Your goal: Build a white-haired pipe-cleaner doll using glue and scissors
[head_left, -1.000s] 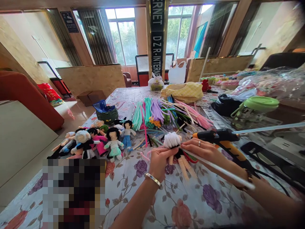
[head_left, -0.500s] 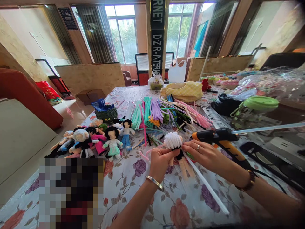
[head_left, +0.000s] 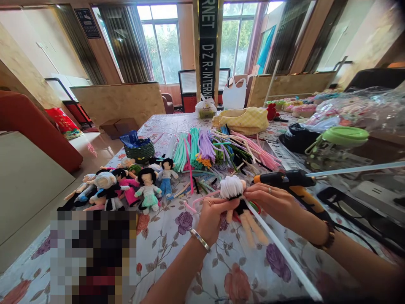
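A small doll [head_left: 232, 188] made of fuzzy pipe cleaners, with white hair, a black top and beige legs, is held just above the table in front of me. My left hand [head_left: 211, 214] pinches it from the left at the neck and chest. The fingers of my right hand [head_left: 268, 202] are closed at the doll's right shoulder, on the upper end of a long white pipe cleaner [head_left: 284, 252]. That strip slants down toward the table's near edge. The fingertips of my right hand partly hide where strip and doll meet.
A hot glue gun [head_left: 281, 179] with a long glue stick lies right of the doll. Bundles of coloured pipe cleaners [head_left: 207, 147] lie behind it. Several dolls [head_left: 147, 185] are heaped left, near a dark green coiled stack [head_left: 139, 151]. A green-lidded jar [head_left: 343, 137] stands right.
The doll has tipped slightly, and its legs now show more fully, reaching further right and down. The white pipe cleaner's free end has moved down and right. Both hands keep their hold.
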`<state>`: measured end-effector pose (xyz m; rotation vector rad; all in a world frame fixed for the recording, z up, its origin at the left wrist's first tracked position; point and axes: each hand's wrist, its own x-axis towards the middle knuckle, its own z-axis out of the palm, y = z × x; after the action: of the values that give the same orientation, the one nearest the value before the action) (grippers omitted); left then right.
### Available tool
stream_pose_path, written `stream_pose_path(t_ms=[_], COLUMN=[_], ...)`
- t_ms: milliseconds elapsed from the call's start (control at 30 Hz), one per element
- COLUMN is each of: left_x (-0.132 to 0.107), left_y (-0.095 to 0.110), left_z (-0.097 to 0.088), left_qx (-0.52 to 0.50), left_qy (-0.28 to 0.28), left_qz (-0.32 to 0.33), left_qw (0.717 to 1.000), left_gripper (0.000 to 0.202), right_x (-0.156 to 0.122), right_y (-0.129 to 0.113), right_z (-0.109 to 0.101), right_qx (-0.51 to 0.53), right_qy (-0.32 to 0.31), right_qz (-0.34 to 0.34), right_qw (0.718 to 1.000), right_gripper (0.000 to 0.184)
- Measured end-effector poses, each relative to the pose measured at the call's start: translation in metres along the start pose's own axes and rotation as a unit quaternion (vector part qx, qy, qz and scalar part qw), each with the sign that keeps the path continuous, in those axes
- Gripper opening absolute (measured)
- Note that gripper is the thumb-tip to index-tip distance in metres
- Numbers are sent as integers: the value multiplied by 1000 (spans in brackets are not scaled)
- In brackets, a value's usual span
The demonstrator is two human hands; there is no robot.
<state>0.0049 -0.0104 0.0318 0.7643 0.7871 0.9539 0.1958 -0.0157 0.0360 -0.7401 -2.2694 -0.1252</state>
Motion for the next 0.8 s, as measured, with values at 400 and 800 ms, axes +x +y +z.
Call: stream_pose_path(t_ms=[400, 800], left_x=[1, 2], left_y=[-1, -13], left_z=[-1, -4], left_qx=[7, 162], left_qy=[15, 38], left_qz=[-8, 72], left_qw=[1000, 983], left_gripper=[29, 35], right_x=[14, 11], right_y=[-10, -10], right_z=[-16, -12], right_qx=[-159, -139], right_qy=[-44, -63], right_qz=[-123, -61], right_qw=[979, 986], right_gripper=[26, 26])
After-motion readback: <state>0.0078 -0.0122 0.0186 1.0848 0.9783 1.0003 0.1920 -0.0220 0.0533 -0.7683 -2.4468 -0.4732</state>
